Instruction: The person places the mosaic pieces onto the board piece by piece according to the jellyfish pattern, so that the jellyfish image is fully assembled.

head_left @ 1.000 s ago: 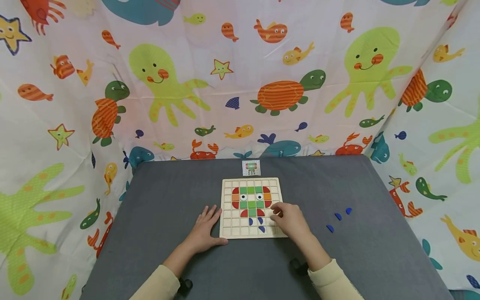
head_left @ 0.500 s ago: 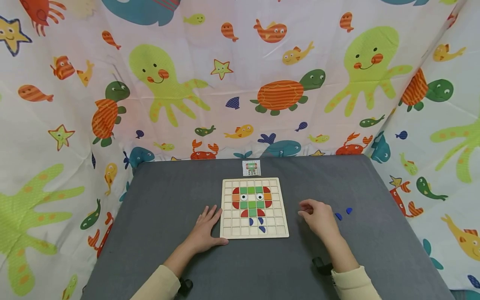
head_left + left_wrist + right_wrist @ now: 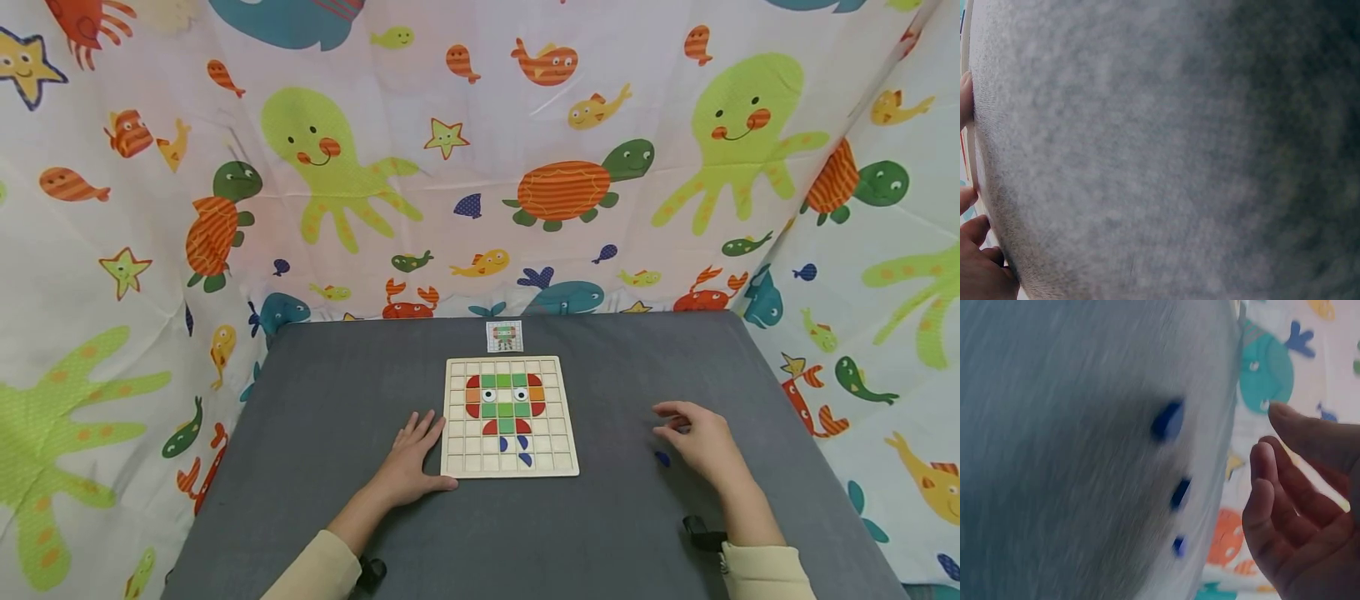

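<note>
A wooden grid board (image 3: 558, 417) lies on the grey table with a figure of coloured tiles on it: green squares (image 3: 506, 425), red and orange pieces at the sides and two eye tiles (image 3: 489, 396). Below them are three blue half-round pieces (image 3: 525, 459). My left hand (image 3: 405, 467) rests along the board's left edge, fingers spread, thumb at the near corner. Right of the board, my right hand (image 3: 701, 442) hovers with loosely bent fingers and nothing between them. Three loose blue half-round pieces (image 3: 1169, 420) lie beneath it; in the head view it hides two.
A small picture card (image 3: 505, 337) with a similar figure lies behind the board. The grey table (image 3: 360, 375) ends at the back against a curtain (image 3: 465, 100) printed with sea animals. A black wrist strap (image 3: 703, 533) shows at the right wrist.
My right hand has moved from the board's right side out over the loose blue pieces at the right. My left hand has stayed at the board's edge.
</note>
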`<state>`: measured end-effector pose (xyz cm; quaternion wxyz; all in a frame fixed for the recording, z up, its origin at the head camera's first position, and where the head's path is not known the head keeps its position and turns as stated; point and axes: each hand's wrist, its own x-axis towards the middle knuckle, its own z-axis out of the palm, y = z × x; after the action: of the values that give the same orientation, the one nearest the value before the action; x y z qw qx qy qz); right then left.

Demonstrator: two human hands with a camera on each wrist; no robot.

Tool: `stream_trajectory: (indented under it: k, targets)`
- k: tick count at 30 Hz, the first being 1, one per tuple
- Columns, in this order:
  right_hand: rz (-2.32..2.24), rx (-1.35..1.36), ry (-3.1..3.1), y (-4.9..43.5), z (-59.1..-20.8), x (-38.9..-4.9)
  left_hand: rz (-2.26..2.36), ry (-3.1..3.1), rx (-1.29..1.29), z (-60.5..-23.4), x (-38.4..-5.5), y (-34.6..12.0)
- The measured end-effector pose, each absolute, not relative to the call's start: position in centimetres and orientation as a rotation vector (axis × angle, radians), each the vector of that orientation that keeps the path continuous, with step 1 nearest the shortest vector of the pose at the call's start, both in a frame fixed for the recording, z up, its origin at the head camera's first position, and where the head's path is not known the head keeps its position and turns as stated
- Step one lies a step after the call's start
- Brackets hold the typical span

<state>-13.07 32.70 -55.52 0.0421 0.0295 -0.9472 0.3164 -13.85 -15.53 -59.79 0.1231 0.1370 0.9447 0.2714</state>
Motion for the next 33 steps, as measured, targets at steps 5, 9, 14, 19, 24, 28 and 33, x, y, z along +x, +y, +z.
stream_trajectory:
  k: [5,9,14,19,24,28,33]
  targets:
    - [0.987,0.089,-2.965,35.1,-56.2,-12.9,0.79,2.751,0.398,-59.8,-13.9,-15.5]
    - [1.006,0.094,-3.014,36.4,-56.4,-12.8,0.791,2.745,0.389,-59.9,-13.9,-15.5]
    - [0.977,0.143,-3.067,37.1,-56.9,-13.2,0.78,2.748,0.382,-60.0,-13.9,-15.5]
    - [0.929,0.173,-3.082,37.3,-57.6,-13.5,0.773,2.748,0.39,-60.1,-14.0,-15.6]
    - [0.891,0.188,-3.084,37.5,-58.2,-13.6,0.757,2.75,0.386,-60.2,-14.0,-15.5]
    - [0.886,0.209,-3.084,37.7,-58.3,-13.8,0.767,2.755,0.382,-60.2,-14.1,-15.5]
    - [0.876,0.223,-3.093,37.9,-58.5,-14.1,0.767,2.756,0.382,-60.2,-14.0,-15.6]
